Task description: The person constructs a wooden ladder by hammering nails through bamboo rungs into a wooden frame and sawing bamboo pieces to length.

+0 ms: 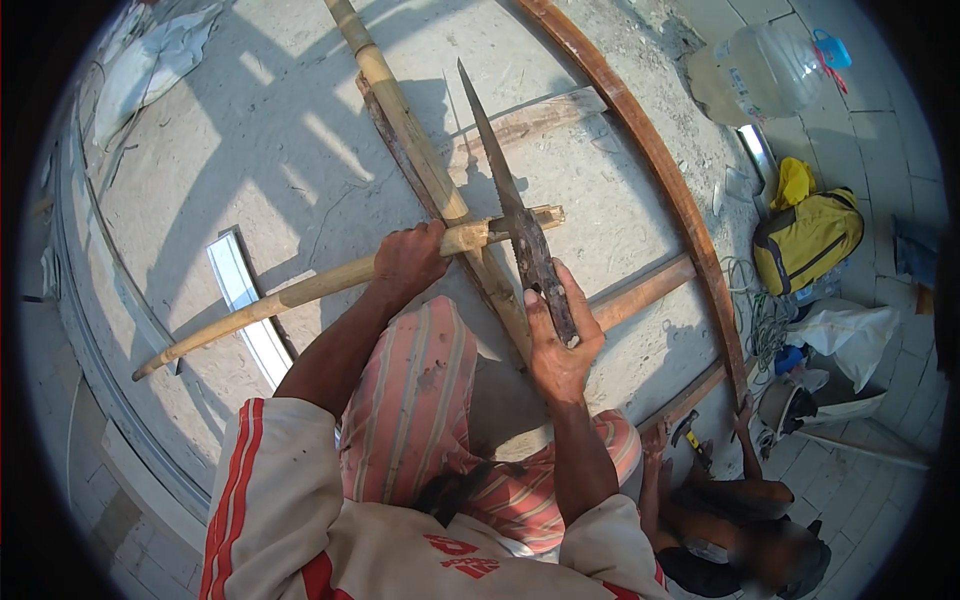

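My left hand is closed around a bamboo pole, which lies slantwise across a second bamboo pole. Near its right end the held pole looks cut or split, with pale inner wood showing. In my right hand is a hand saw with a dark, worn handle. Its narrow blade points away from me, toothed edge on the left, and its lower part passes over the pole's split end. Whether the teeth touch the bamboo I cannot tell.
A long curved brown timber with crosspieces runs along the right. Beyond it are a large clear water jug, a yellow backpack and tangled cord. At lower right a person crouches by a hammer. A white metal strip lies left.
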`<state>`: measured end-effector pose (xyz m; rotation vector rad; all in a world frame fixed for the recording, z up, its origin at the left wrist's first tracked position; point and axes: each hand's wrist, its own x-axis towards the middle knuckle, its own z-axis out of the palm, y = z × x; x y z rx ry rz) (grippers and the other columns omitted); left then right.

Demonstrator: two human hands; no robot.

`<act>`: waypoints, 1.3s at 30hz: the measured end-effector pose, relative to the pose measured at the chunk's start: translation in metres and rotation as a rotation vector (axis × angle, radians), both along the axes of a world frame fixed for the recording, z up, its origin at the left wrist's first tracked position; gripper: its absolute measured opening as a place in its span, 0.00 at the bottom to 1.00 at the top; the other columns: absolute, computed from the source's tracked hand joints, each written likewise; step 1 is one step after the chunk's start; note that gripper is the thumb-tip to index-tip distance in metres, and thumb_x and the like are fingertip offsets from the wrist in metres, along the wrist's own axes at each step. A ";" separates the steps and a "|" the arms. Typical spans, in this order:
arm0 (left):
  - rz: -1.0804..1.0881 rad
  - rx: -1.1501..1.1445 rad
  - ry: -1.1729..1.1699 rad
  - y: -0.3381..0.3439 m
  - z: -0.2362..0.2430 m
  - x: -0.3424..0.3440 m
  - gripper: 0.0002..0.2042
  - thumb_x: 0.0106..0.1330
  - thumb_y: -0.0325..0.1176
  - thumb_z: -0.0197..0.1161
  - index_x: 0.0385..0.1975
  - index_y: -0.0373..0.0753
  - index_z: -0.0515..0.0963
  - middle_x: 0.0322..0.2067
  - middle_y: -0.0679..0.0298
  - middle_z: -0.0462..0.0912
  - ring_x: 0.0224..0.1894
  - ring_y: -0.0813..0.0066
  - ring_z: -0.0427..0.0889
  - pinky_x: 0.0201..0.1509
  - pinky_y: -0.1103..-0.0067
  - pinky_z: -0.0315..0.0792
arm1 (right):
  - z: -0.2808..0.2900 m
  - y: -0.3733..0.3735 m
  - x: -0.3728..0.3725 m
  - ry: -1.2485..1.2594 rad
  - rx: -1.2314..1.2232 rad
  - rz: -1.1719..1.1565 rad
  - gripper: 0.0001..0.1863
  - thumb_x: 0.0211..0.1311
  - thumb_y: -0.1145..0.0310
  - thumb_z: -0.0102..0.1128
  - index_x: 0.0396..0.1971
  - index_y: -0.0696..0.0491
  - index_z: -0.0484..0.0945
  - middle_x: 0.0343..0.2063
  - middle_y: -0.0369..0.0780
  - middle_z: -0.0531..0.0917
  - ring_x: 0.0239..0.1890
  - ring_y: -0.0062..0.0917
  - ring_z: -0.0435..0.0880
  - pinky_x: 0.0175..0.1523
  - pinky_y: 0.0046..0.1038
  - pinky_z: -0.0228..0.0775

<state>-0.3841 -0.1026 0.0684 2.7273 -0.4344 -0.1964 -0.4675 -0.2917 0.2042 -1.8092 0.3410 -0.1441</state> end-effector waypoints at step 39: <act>-0.022 -0.011 -0.052 0.001 -0.002 -0.003 0.09 0.48 0.32 0.63 0.28 0.40 0.72 0.24 0.59 0.80 0.26 0.58 0.84 0.32 0.66 0.77 | -0.057 0.011 0.017 0.024 0.011 -0.037 0.24 0.58 0.76 0.63 0.55 0.64 0.73 0.39 0.41 0.82 0.34 0.16 0.78 0.37 0.17 0.70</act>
